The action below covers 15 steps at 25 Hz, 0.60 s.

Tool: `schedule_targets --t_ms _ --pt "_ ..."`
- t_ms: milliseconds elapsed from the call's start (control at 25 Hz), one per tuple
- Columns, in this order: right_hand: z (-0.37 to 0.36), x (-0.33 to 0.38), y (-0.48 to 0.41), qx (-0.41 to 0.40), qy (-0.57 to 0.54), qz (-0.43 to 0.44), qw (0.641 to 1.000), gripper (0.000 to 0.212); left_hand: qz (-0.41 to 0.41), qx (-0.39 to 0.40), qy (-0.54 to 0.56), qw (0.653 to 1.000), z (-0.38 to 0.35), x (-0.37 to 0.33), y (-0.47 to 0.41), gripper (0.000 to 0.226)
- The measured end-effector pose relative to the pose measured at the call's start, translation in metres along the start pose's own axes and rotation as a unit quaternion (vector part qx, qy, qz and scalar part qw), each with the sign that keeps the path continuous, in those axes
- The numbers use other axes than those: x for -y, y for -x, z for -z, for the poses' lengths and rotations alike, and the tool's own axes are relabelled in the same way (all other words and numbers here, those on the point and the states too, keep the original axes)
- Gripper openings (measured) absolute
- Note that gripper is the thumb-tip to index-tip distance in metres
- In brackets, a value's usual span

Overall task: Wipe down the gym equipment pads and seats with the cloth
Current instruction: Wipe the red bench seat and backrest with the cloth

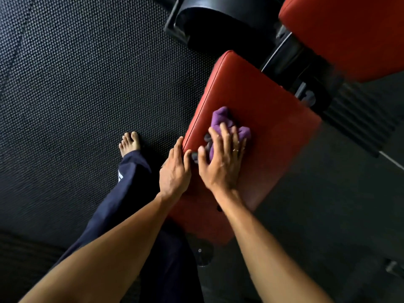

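Note:
A red padded seat point(269, 110) fills the middle of the head view, tilted away to the upper right. On it lies a bunched purple cloth point(223, 119), and my right hand point(220, 160) presses flat on the cloth's near part with fingers spread. My left hand point(175, 171) rests on the seat's left edge, fingers together along the rim and thumb on top, holding no cloth. A second red pad point(354, 33), the backrest, sits at the upper right.
Black machine frame and a rounded black housing point(218, 20) stand behind the seat. Dark textured rubber flooring point(76, 84) spreads to the left. My bare foot point(130, 142) and dark blue trouser leg stand just left of the seat. A black seat post base point(202, 254) is under the near edge.

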State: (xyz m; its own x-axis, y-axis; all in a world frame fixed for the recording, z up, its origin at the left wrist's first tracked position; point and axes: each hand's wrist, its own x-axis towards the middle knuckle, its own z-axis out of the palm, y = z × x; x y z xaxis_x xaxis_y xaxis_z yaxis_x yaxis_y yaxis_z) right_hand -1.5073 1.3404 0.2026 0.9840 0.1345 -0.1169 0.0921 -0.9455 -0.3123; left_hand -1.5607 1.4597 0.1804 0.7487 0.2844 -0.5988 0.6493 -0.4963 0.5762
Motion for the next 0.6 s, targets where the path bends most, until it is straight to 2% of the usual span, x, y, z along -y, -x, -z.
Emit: schedule_targets --t_ms 160,240,280,320,400,480,520,600 --pt "0.008 -0.03 0.068 0.081 -0.002 0.157 0.984 0.066 -0.024 0.027 0.019 0.999 0.002 0.008 0.002 0.072" --pt "0.014 -0.058 0.055 0.089 0.029 0.227 0.969 0.072 -0.037 0.026 0.022 0.999 0.001 0.008 0.0 0.075" --pt "0.016 -0.066 0.042 0.071 0.042 0.223 0.971 0.07 -0.043 0.028 0.022 0.998 0.001 0.008 -0.001 0.074" --pt "0.016 -0.069 0.028 0.039 0.047 0.186 0.981 0.067 -0.048 0.034 0.023 0.998 0.002 0.009 -0.004 0.071" --pt "0.011 -0.058 0.008 -0.032 0.036 0.056 0.997 0.058 -0.051 0.05 0.034 0.997 0.002 0.012 -0.007 0.061" --pt "-0.002 -0.027 0.014 -0.076 0.017 -0.065 0.995 0.054 -0.061 0.074 0.042 0.994 0.003 0.015 -0.008 0.057" --pt "-0.008 -0.011 0.026 -0.084 0.006 -0.095 0.992 0.054 -0.07 0.087 0.045 0.993 0.004 0.017 -0.011 0.056" --pt "-0.018 0.014 0.057 -0.078 -0.02 -0.092 0.992 0.054 -0.084 0.103 0.047 0.99 0.005 0.023 -0.015 0.057"
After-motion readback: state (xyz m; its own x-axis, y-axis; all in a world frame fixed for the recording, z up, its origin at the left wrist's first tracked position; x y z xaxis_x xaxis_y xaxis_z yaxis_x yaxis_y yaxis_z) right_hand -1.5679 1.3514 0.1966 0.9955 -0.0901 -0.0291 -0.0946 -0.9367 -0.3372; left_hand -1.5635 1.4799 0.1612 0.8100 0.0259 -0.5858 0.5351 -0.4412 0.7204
